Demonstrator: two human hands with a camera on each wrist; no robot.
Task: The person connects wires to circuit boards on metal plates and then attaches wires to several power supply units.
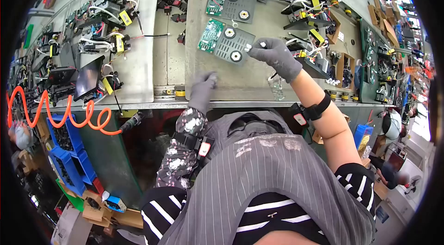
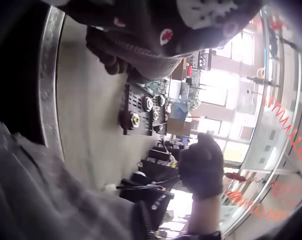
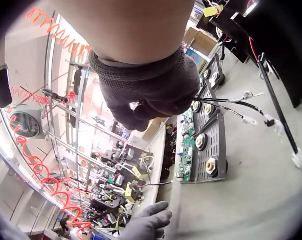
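My right hand (image 1: 277,58), in a grey glove, pinches thin black wires (image 3: 226,101) that end in small white connectors (image 3: 249,120). In the head view it is just right of the nearest perforated metal plate (image 1: 237,44), which carries a green circuit board (image 1: 210,35) and two round brass-centred fittings. My gloved left hand (image 1: 202,90) is over the bench near its front edge, below that plate, with fingers apart in the right wrist view and nothing seen in them. Two similar plates with boards (image 1: 216,1) lie further back.
Black assemblies with wires and yellow labels stand left (image 1: 99,37) and right (image 1: 307,37). Dark small parts (image 1: 175,2) fill a channel between the bench surfaces. A coiled orange hose (image 1: 69,118) hangs at the front left, and a clear plastic piece (image 1: 276,88) lies near the front edge.
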